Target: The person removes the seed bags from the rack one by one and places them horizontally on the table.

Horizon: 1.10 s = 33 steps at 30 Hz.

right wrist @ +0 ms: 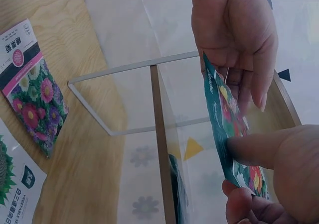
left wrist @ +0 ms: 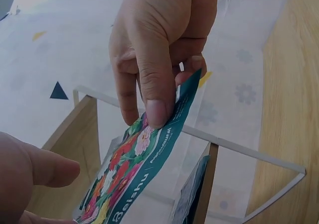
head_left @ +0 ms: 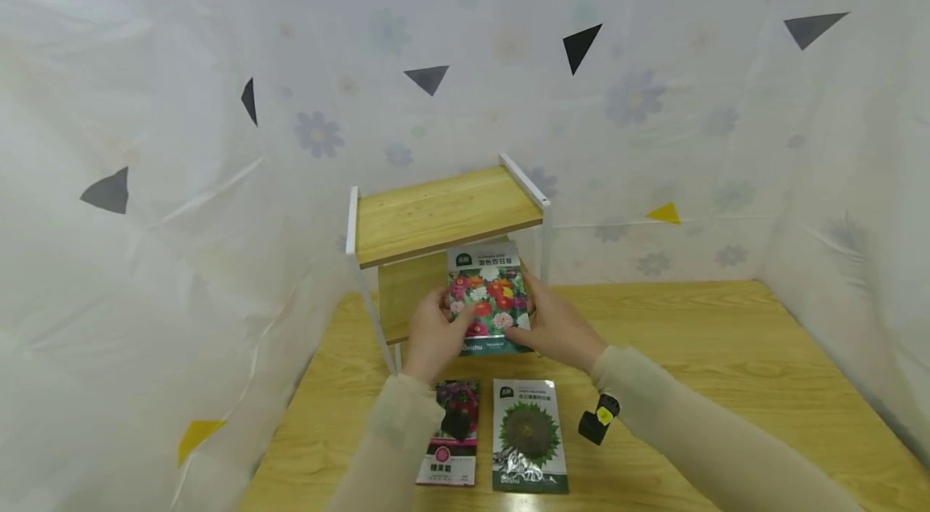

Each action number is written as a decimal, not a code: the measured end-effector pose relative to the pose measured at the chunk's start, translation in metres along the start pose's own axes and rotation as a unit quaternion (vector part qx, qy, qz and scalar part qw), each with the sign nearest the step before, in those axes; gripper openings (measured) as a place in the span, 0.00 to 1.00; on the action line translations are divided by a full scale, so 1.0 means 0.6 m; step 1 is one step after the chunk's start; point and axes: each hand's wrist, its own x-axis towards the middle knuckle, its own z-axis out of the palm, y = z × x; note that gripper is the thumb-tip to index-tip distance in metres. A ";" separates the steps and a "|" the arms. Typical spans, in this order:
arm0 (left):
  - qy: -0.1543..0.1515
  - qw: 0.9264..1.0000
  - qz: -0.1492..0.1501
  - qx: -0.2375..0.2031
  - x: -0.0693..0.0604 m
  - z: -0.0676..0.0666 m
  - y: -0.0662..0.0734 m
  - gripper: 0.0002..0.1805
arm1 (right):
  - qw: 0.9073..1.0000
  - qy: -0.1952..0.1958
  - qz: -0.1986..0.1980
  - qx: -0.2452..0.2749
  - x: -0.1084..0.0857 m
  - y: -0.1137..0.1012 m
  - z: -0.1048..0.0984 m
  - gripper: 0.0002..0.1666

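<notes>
Both hands hold a seed packet (head_left: 491,286) with colourful zinnia flowers and a green bottom band, upright before the wooden shelf (head_left: 443,213). My left hand (head_left: 433,334) is at its left edge, fingers curled behind; in the right wrist view that thumb seems a little off the front. At the right edge, my right hand (head_left: 559,330) pinches the packet, thumb on the front and fingers behind. On the table below lie a pink-and-white flower seed packet (head_left: 456,455) and a sunflower seed packet (head_left: 530,439).
Another packet (right wrist: 175,191) lies on the shelf's lower board (right wrist: 162,149), partly hidden. White metal frames (head_left: 370,310) support the shelf on the wooden table (head_left: 676,383). Behind hangs a flower-printed white sheet (head_left: 494,116) with dark and yellow triangles.
</notes>
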 end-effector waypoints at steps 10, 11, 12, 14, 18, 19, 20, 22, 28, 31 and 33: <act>-0.020 0.999 0.034 -0.024 -0.034 0.030 0.002 0.30 | 1.000 0.012 0.008 0.014 -0.054 0.033 -0.011 0.55; -0.025 0.999 0.035 -0.032 -0.036 0.032 0.001 0.30 | 1.000 0.014 0.007 0.016 -0.058 0.037 -0.012 0.55; -0.031 0.998 0.035 -0.041 -0.038 0.033 -0.001 0.29 | 1.000 0.018 0.005 0.017 -0.062 0.040 -0.012 0.55; -0.039 0.997 0.033 -0.056 -0.042 0.034 -0.004 0.28 | 0.999 0.025 -0.002 0.021 -0.067 0.045 -0.012 0.54; -0.050 0.995 0.034 -0.077 -0.047 0.038 -0.013 0.27 | 0.999 0.029 -0.017 0.033 -0.076 0.052 -0.013 0.55; -0.052 0.995 0.033 -0.080 -0.049 0.039 -0.015 0.27 | 0.999 0.028 -0.018 0.037 -0.078 0.054 -0.013 0.55; -0.054 0.994 0.032 -0.084 -0.051 0.041 -0.017 0.27 | 0.999 0.026 -0.020 0.041 -0.080 0.056 -0.014 0.56; -0.060 0.994 0.035 -0.089 -0.057 0.044 -0.021 0.27 | 0.998 0.021 -0.021 0.049 -0.086 0.060 -0.014 0.56; -0.091 0.990 0.049 -0.099 -0.071 0.061 -0.036 0.26 | 0.998 0.025 -0.012 0.052 -0.107 0.080 -0.016 0.56; -0.100 0.988 0.050 -0.103 -0.075 0.075 -0.043 0.27 | 0.998 0.023 -0.006 0.058 -0.116 0.091 -0.018 0.55; -0.103 0.988 0.048 -0.100 -0.076 0.085 -0.047 0.27 | 0.998 0.022 0.003 0.059 -0.121 0.097 -0.021 0.54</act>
